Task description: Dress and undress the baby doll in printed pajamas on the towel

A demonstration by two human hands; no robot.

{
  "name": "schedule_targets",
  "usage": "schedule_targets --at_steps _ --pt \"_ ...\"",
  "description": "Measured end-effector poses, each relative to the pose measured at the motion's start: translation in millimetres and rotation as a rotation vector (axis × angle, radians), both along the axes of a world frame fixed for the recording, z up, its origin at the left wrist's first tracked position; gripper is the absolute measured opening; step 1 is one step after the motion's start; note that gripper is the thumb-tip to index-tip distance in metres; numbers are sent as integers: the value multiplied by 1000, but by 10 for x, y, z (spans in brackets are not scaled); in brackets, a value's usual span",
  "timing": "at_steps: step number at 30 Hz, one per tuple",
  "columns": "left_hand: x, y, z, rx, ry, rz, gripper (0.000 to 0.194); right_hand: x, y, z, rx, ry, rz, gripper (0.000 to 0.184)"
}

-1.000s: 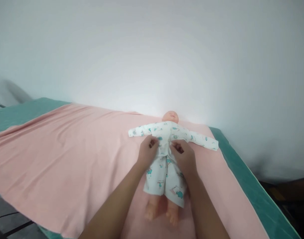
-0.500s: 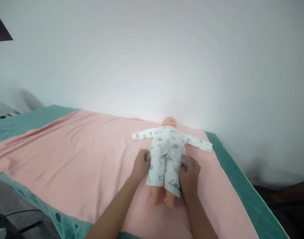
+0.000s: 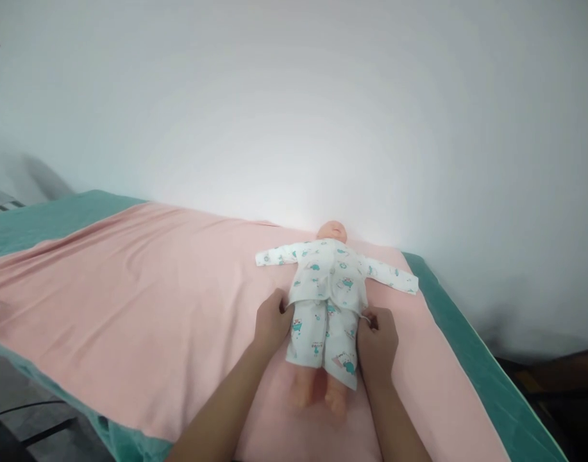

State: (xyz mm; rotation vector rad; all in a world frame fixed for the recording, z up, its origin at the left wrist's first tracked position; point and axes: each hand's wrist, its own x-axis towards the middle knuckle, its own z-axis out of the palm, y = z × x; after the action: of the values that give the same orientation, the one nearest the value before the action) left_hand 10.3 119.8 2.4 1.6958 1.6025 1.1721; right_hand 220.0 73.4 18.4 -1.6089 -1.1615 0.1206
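Observation:
A baby doll point(image 3: 332, 231) lies on its back, head toward the wall and bare feet toward me. It wears a white long-sleeved shirt point(image 3: 317, 273) with a green print, sleeves spread out to both sides. Matching white trousers point(image 3: 307, 340) cover its legs to below the knee. With closed fingers, my left hand point(image 3: 273, 324) pinches the shirt's hem at the doll's left-of-picture hip. At the opposite hip my right hand point(image 3: 380, 340) has the other hem corner between thumb and fingers. The hem lies over the top of the trousers.
A pink sheet point(image 3: 178, 308) lies under the doll, with a few creases. Green cloth point(image 3: 63, 218) shows around it on the bed. Behind stands a white wall point(image 3: 294, 115). Dark items and a cable point(image 3: 29, 405) are at the lower left.
Both hands still hold the shirt's hem and have shifted slightly to the right in view with it. The hem looks smoother and more spread out. The camera view has moved a little.

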Motion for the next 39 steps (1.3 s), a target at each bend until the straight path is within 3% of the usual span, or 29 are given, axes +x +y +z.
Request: schedule_targets --at_steps 7,13,27,39 --pt "12 -19 37 -12 -20 10 14 -46 -90 85 -16 45 8 8" --pt "7 -25 50 -23 -121 24 14 -27 -74 59 1 83 -9 8" --pt "39 56 78 -144 24 -11 16 70 30 -86 -62 30 24 17" --pt "7 -18 96 -37 -101 19 17 42 -59 -9 -23 145 -20 17"
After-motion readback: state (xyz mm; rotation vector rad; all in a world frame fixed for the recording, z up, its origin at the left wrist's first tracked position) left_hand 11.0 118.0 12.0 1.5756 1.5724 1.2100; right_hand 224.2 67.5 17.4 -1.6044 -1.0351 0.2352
